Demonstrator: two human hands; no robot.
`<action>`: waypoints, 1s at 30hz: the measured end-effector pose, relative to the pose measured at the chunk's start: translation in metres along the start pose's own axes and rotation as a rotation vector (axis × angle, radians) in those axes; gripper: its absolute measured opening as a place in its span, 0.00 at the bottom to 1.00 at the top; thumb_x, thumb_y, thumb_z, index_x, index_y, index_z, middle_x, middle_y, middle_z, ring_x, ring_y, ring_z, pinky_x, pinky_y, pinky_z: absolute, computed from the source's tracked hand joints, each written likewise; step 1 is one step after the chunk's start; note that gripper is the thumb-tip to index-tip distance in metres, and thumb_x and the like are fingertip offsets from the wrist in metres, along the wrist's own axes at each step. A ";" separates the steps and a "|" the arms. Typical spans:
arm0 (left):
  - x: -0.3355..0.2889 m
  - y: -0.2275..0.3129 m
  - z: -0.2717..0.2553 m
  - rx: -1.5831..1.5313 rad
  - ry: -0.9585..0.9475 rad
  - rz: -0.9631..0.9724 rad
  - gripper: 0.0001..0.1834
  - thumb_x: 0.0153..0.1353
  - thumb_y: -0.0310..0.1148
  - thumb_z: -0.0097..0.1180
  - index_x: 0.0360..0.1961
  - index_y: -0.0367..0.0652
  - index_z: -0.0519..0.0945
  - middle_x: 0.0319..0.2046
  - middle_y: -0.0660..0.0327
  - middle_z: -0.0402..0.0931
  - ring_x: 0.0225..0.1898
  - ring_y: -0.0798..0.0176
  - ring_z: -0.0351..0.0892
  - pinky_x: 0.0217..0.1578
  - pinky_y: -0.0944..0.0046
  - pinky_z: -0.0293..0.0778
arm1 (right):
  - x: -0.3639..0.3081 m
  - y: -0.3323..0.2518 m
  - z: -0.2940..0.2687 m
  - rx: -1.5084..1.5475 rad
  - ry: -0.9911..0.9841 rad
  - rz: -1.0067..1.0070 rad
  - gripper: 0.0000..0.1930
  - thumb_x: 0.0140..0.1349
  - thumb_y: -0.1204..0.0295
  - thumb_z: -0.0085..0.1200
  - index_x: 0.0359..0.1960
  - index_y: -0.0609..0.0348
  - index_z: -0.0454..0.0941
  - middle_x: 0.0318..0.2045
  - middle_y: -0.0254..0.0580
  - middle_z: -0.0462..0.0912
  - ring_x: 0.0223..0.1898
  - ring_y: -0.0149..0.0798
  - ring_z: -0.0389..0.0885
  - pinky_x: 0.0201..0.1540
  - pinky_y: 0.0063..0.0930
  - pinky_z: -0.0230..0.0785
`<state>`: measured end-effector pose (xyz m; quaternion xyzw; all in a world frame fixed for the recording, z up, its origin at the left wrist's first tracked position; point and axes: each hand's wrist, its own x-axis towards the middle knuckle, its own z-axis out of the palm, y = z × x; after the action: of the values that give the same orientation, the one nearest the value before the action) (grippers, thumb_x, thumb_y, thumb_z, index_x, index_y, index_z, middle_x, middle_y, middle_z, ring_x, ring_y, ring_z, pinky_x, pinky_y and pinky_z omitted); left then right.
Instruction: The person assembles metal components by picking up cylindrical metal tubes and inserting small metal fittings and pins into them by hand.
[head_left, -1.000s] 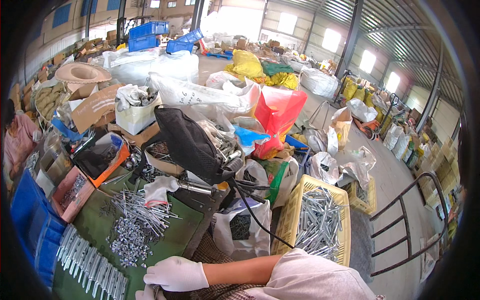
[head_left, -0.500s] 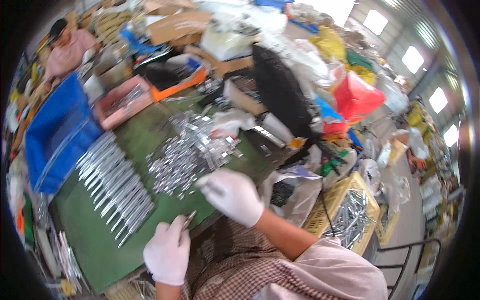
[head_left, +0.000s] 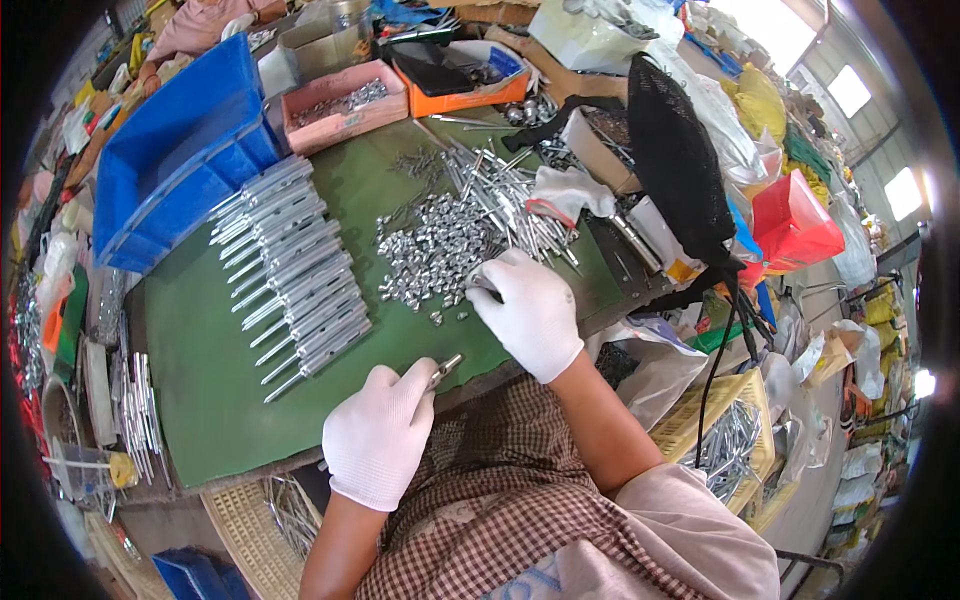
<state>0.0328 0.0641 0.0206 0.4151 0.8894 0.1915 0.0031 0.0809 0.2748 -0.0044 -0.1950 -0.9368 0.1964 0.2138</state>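
My left hand (head_left: 380, 435), in a white knit glove, is closed around a shiny metal rod (head_left: 447, 369). One end of the rod sticks out past the thumb, over the near edge of the green tabletop (head_left: 220, 430). My right hand (head_left: 530, 308), gloved alike, has its fingers curled together at the near right side of a heap of small metal fittings (head_left: 440, 245). What its fingertips hold, if anything, is hidden. A neat row of silver rods with thin pointed tips (head_left: 300, 280) lies to the left of the heap.
Behind the row stands a blue bin (head_left: 185, 150), with a pink tray (head_left: 345, 108) and an orange box (head_left: 470, 80) beside it. Loose thin rods (head_left: 500, 195) lie behind the fittings. A yellow crate of metal parts (head_left: 735, 430) is at my right. Another person (head_left: 205, 25) is at the far left.
The view has shifted, so the table sits higher and farther right. My right hand stays by the heap, its fingers now curled at the fittings. My left hand keeps hold of the rod.
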 end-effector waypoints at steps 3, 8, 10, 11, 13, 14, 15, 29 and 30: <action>0.000 0.002 -0.002 0.007 -0.026 -0.021 0.10 0.60 0.36 0.62 0.44 0.60 0.83 0.27 0.61 0.73 0.24 0.53 0.79 0.26 0.55 0.75 | -0.008 0.004 0.000 0.091 0.003 -0.003 0.06 0.59 0.69 0.64 0.34 0.56 0.85 0.33 0.45 0.83 0.34 0.49 0.83 0.38 0.38 0.75; 0.000 0.001 -0.002 -0.010 -0.015 -0.019 0.10 0.60 0.35 0.62 0.44 0.59 0.84 0.27 0.61 0.74 0.24 0.54 0.79 0.26 0.56 0.75 | -0.022 0.001 -0.008 0.086 0.008 0.053 0.05 0.57 0.72 0.65 0.35 0.58 0.86 0.33 0.44 0.84 0.34 0.45 0.85 0.38 0.34 0.76; 0.001 0.001 -0.002 -0.013 -0.002 -0.008 0.10 0.60 0.35 0.62 0.43 0.59 0.84 0.27 0.61 0.74 0.24 0.54 0.79 0.26 0.56 0.75 | -0.023 0.000 -0.012 0.073 0.007 0.052 0.05 0.57 0.73 0.65 0.35 0.58 0.86 0.33 0.44 0.83 0.34 0.45 0.85 0.38 0.34 0.76; 0.000 0.001 -0.002 -0.012 -0.004 -0.011 0.10 0.60 0.35 0.62 0.43 0.59 0.84 0.27 0.61 0.74 0.24 0.54 0.79 0.26 0.56 0.75 | -0.024 -0.001 -0.014 0.062 0.003 0.051 0.05 0.57 0.74 0.65 0.34 0.58 0.85 0.33 0.44 0.84 0.34 0.45 0.85 0.37 0.34 0.76; -0.001 0.001 -0.001 -0.005 0.022 -0.002 0.10 0.60 0.34 0.62 0.44 0.58 0.84 0.26 0.61 0.73 0.24 0.54 0.79 0.26 0.57 0.75 | -0.025 0.002 -0.016 0.053 -0.002 0.045 0.05 0.57 0.74 0.65 0.34 0.59 0.85 0.33 0.44 0.84 0.34 0.45 0.85 0.37 0.34 0.76; -0.001 0.000 -0.002 -0.005 0.022 -0.005 0.10 0.60 0.34 0.62 0.44 0.58 0.84 0.26 0.61 0.73 0.24 0.54 0.79 0.26 0.57 0.75 | -0.026 0.005 -0.015 0.091 -0.017 0.055 0.06 0.56 0.74 0.66 0.35 0.59 0.85 0.33 0.44 0.84 0.33 0.44 0.85 0.37 0.34 0.76; -0.002 0.001 -0.001 -0.005 0.020 0.001 0.11 0.60 0.35 0.62 0.44 0.59 0.84 0.27 0.61 0.73 0.24 0.55 0.79 0.25 0.57 0.75 | -0.028 0.009 -0.016 0.127 -0.033 0.064 0.07 0.56 0.74 0.66 0.36 0.60 0.86 0.33 0.44 0.84 0.32 0.44 0.84 0.37 0.34 0.75; -0.004 0.001 -0.002 0.029 -0.036 0.002 0.13 0.61 0.37 0.63 0.47 0.60 0.83 0.28 0.61 0.73 0.25 0.54 0.79 0.27 0.56 0.75 | -0.033 -0.001 -0.024 0.238 -0.065 -0.037 0.06 0.59 0.73 0.63 0.38 0.54 0.85 0.32 0.42 0.84 0.35 0.46 0.85 0.38 0.35 0.76; -0.004 0.002 -0.002 0.033 -0.039 0.002 0.12 0.61 0.38 0.62 0.47 0.60 0.83 0.28 0.61 0.73 0.25 0.54 0.79 0.26 0.56 0.74 | -0.035 -0.005 -0.024 0.319 -0.093 -0.055 0.06 0.59 0.73 0.63 0.38 0.54 0.84 0.32 0.42 0.84 0.35 0.47 0.85 0.38 0.35 0.77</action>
<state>0.0366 0.0617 0.0220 0.4198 0.8917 0.1686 0.0133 0.1202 0.2616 0.0062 -0.1236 -0.9075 0.3457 0.2040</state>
